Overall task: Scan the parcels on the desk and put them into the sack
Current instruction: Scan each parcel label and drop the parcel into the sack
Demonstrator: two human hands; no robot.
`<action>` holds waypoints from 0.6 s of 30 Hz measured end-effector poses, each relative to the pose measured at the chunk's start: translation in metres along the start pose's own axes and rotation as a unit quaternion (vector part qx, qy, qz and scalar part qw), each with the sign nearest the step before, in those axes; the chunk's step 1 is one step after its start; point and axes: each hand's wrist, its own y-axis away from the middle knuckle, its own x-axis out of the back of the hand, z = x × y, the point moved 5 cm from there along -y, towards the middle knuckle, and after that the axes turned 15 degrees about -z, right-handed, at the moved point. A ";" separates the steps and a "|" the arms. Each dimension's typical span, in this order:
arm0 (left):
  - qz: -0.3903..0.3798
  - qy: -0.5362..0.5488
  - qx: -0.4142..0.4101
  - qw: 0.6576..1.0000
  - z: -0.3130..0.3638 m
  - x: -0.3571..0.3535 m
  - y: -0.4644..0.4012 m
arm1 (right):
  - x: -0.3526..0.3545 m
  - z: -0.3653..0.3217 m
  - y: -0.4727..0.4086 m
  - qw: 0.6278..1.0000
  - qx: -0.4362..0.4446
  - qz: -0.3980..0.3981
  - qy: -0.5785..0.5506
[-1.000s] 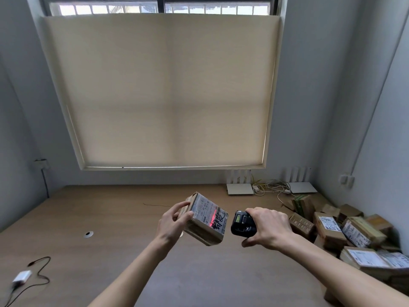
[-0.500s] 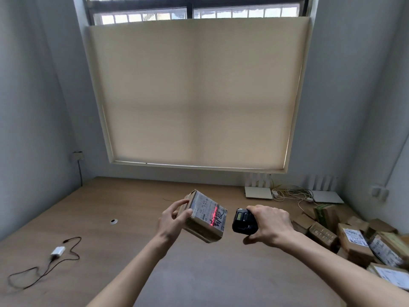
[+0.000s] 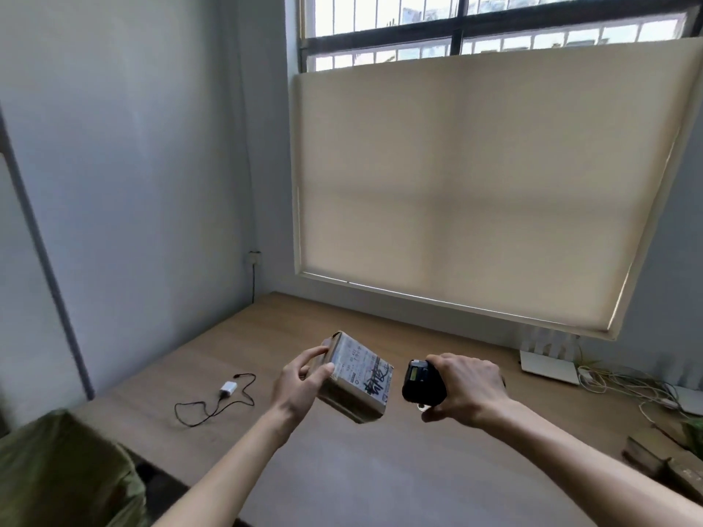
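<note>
My left hand [image 3: 302,386] grips a small brown cardboard parcel [image 3: 357,378] by its left side, above the wooden desk [image 3: 380,469]. Its white label with black scribble faces up and right. My right hand [image 3: 466,389] holds a black handheld scanner [image 3: 420,382] just right of the parcel, its nose towards the label. No red scan line shows on the label. An olive-green sack [image 3: 64,473] sits at the bottom left, beside the desk's left edge. A few more parcels [image 3: 662,460] lie at the desk's right edge.
A white charger with a black cable [image 3: 220,397] lies on the desk's left part. White routers [image 3: 549,368] and tangled cables [image 3: 624,386] sit at the back right under the window blind. A wall runs along the left.
The view has swung left, so the sack has come into sight and most parcels on the right have left it. The red scan line on the label is gone.
</note>
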 end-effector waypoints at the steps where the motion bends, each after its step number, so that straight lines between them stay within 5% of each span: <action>1: 0.014 -0.002 0.005 1.000 -0.003 0.019 0.009 | 0.004 -0.019 -0.002 1.000 0.011 0.001 0.002; 9: 0.140 0.006 0.015 0.990 -0.032 0.171 0.106 | 0.022 -0.184 -0.017 0.987 0.094 -0.023 -0.128; 14: 0.226 0.113 0.054 0.966 -0.072 0.252 0.184 | 0.007 -0.319 -0.028 0.903 0.216 -0.115 -0.355; 18: 0.284 0.208 0.088 0.932 -0.107 0.305 0.252 | -0.004 -0.433 -0.016 0.835 0.313 -0.194 -0.409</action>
